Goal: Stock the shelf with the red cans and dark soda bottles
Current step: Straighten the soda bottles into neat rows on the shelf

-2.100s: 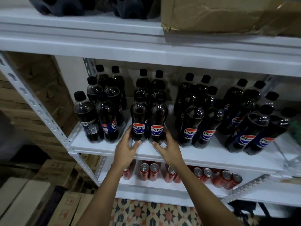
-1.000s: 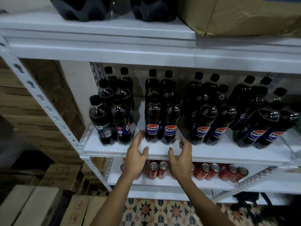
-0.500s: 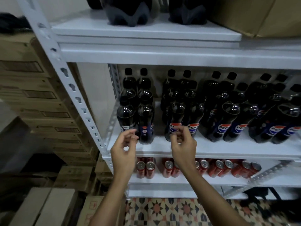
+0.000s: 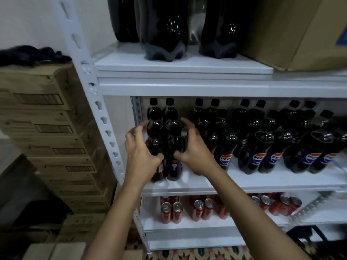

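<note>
1. Bottles (image 4: 165, 147) of dark soda: black caps, near-black liquid, glossy shoulders with small highlights, blue labels low on the body.
2. Leftmost double row on the middle shelf (image 4: 262, 182), close to the white slotted upright (image 4: 101, 113); front pair slightly blurred.
3. Left hand (image 4: 139, 156) cupped round the left side of the front pair, thumb hooked over the front of the left bottle, fingers reaching back along the row.
4. Right hand (image 4: 195, 152) curled round the right side of the same pair, thumb on the front of the right bottle, fingers arched above the bottles behind.
5. More bottles (image 4: 262, 152) of the same kind further right in double rows, red-white-blue Pepsi roundels facing out.
6. Red cans (image 4: 171, 212) with silver tops on the shelf beneath, upright in pairs, more towards the right.
7. Large dark bottles (image 4: 165, 30) and a cardboard box (image 4: 293, 34) on the top shelf.
8. Stacked cardboard cartons (image 4: 47, 128) left of the rack.
</note>
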